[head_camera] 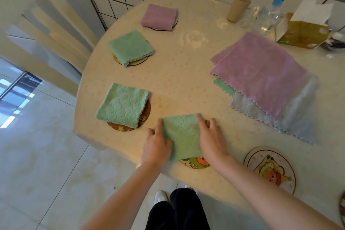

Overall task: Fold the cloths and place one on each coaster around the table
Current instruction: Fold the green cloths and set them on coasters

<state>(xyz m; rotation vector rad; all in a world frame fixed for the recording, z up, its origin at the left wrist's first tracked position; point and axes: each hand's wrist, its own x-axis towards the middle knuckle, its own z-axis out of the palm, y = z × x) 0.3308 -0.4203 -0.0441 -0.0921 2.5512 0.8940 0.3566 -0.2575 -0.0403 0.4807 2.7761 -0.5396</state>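
Observation:
A folded green cloth lies on a coaster at the table's near edge. My left hand touches its left side with the index finger straight and the thumb on the cloth. My right hand rests on its right side, fingers extended. Three other coasters along the left rim carry folded cloths: a green one, a second green one and a pink one. A stack of unfolded cloths, pink on top, lies at the right. A bare coaster sits near right.
The round table has a cardboard tube, a clear plastic bottle and a tissue box at the back right. A pale chair stands to the left. Tiled wall is behind; my legs are below the table edge.

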